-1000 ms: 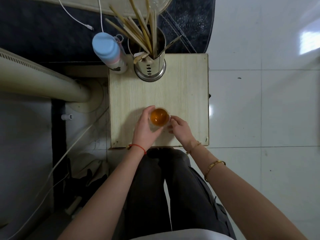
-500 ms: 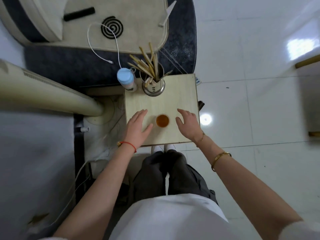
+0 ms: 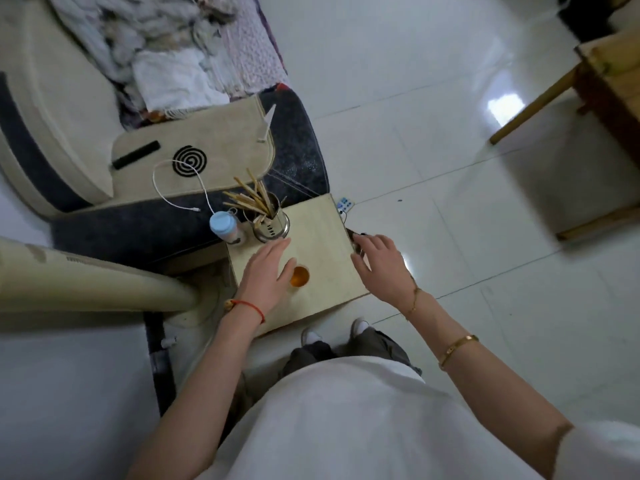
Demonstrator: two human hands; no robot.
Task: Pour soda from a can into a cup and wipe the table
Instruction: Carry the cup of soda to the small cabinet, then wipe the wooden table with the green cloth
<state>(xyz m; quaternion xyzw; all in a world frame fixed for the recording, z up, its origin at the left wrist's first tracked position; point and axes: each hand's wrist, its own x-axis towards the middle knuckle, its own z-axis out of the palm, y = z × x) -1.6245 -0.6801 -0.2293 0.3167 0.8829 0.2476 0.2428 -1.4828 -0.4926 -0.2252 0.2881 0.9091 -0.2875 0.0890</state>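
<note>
Glossy white floor tiles (image 3: 450, 188) spread around the small wooden table (image 3: 322, 233) we stand over, and everything of the job sits within easy reach on it. Nearest us, our left hand (image 3: 265, 271) lies flat on the tabletop, fingers (image 3: 277, 245) straight and holding nothing, the thumb just beside the cup (image 3: 299, 276). We judge it rests there to steady us, or to guard the cup from a knock. The cup stands upright near the table's middle, filled with amber soda, so the pouring looks done. Our right hand (image 3: 379, 263) hovers over the table's right edge with fingers (image 3: 363, 242) spread and relaxed, gripping nothing. It reaches toward a small dark thing at that edge; we cannot tell what it is.

No can and no cloth show anywhere, so wiping appears to be what is left, and something to wipe with must first be found.

Further back, a metal holder (image 3: 272, 226) full of chopsticks stands at the table's far edge, with a bottle (image 3: 227, 228) under a pale blue lid close to its left. Both are kept to the rear, likely to leave the front free for pouring. Beyond them a dark rug (image 3: 298, 150) and a beige mat (image 3: 221, 133) with a white cable (image 3: 162, 192) lie on the floor.
</note>
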